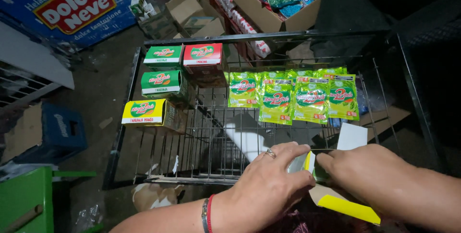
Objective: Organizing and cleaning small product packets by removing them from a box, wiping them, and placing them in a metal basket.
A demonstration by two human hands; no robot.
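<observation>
My left hand [271, 185], with a ring and a red wristband, grips the top of a small carton [307, 163] with a yellow and green face at the near edge of a black wire shelf [201, 142]. On the carton's other side, my right hand [372, 175] pinches its opened flap. A yellow flap [348, 208] sticks out below my hands. On the shelf stand green, red and yellow boxes [165, 84] at the left and a row of green sachets [293, 98] at the back.
An open cardboard box [276, 19] of coloured packets sits behind the shelf. A blue freezer sign [67, 7] is at the far left, a blue crate [60, 132] and a green stool [29, 194] on the floor at the left. The right side is dark.
</observation>
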